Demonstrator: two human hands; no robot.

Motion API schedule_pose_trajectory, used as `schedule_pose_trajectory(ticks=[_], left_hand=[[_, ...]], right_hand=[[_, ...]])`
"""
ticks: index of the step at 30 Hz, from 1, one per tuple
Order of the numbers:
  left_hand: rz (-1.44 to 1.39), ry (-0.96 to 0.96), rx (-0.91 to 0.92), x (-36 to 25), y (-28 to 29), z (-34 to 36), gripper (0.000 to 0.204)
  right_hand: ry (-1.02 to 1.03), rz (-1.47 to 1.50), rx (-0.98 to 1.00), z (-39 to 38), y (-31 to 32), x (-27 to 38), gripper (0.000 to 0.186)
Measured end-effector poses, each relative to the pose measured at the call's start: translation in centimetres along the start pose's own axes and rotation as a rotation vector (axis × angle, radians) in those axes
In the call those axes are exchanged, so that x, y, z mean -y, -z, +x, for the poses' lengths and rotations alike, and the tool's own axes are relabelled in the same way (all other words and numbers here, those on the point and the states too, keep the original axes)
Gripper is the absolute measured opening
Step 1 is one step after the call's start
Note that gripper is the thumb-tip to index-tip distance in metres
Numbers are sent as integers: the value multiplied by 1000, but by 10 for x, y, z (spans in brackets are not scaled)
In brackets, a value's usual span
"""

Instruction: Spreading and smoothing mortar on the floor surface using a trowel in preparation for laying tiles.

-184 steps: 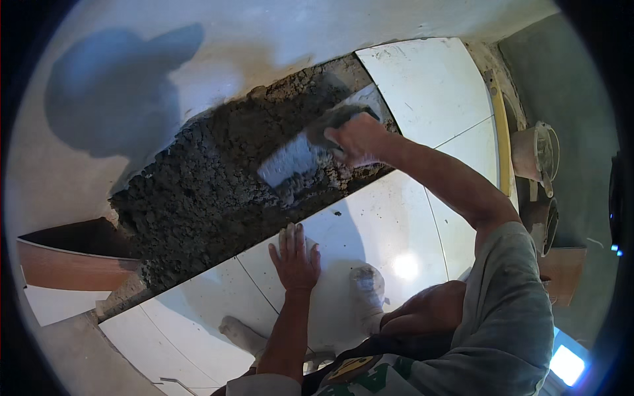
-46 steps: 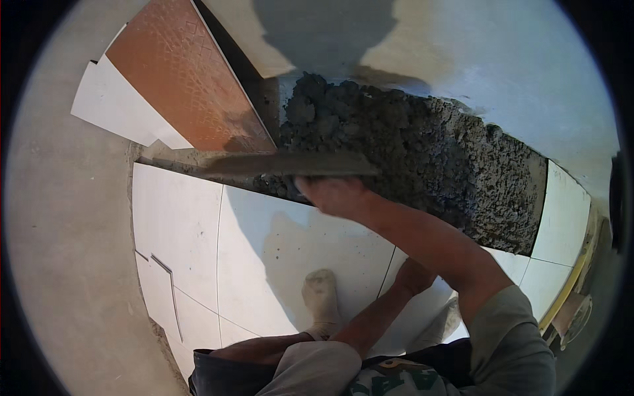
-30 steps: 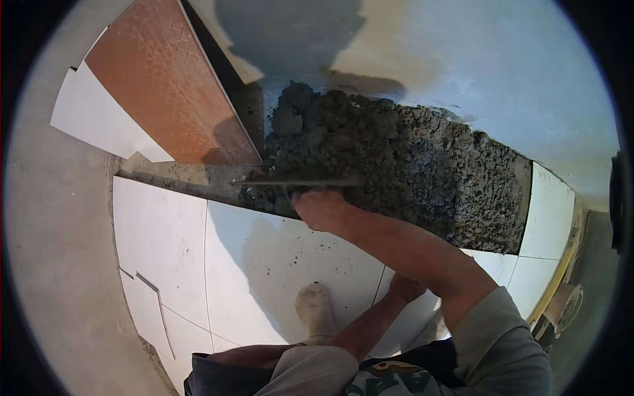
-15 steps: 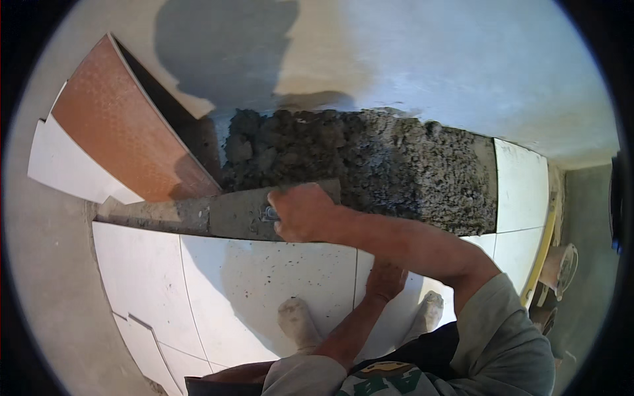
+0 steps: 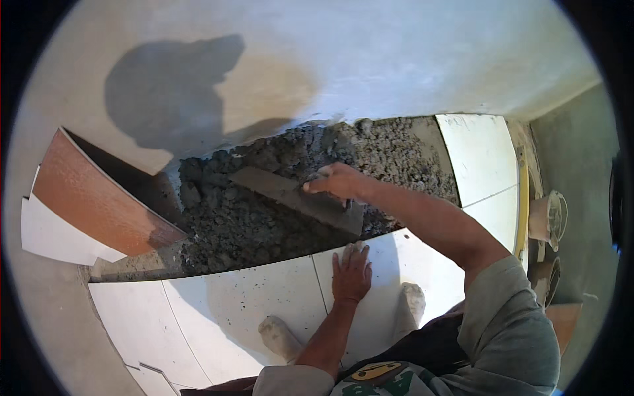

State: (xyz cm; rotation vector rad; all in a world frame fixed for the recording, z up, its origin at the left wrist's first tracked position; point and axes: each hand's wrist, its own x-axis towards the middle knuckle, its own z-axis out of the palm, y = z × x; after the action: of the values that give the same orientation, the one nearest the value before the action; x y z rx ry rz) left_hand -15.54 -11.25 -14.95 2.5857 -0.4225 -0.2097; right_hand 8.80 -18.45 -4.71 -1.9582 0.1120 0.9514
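Note:
My right hand (image 5: 333,181) grips a wide grey steel trowel (image 5: 264,185), which lies at a slant on the rough, dark, lumpy mortar bed (image 5: 211,234) along the wall. My left hand (image 5: 351,277) rests with fingers spread on the white floor tiles (image 5: 231,310), at the edge bordering the mortar. Part of the trowel is hidden behind my right hand and forearm. More white tiles (image 5: 480,154) border the right end of the bed.
At the left, large loose tiles, one showing its terracotta back (image 5: 109,204), lean by the wall (image 5: 396,59). At the right are a long yellow bar (image 5: 524,198), a bucket (image 5: 541,218) and another container (image 5: 545,282). My socked feet (image 5: 277,336) stand on the tiles.
My right hand has swung the trowel rightward and up over the mortar, away from the leaning tiles. My left hand has moved out from under my right arm to the tile edge. The view has shifted.

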Motion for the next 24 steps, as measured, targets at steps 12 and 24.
schedule_pose_trajectory(ticks=[12, 24], left_hand=[[46, 3, -15, -4, -5, 1, 48], [86, 67, 51, -6, -2, 1, 49]], right_hand=[[102, -477, -230, -114, 96, -6, 51], [230, -1244, -569, -69, 187, -78, 52]])
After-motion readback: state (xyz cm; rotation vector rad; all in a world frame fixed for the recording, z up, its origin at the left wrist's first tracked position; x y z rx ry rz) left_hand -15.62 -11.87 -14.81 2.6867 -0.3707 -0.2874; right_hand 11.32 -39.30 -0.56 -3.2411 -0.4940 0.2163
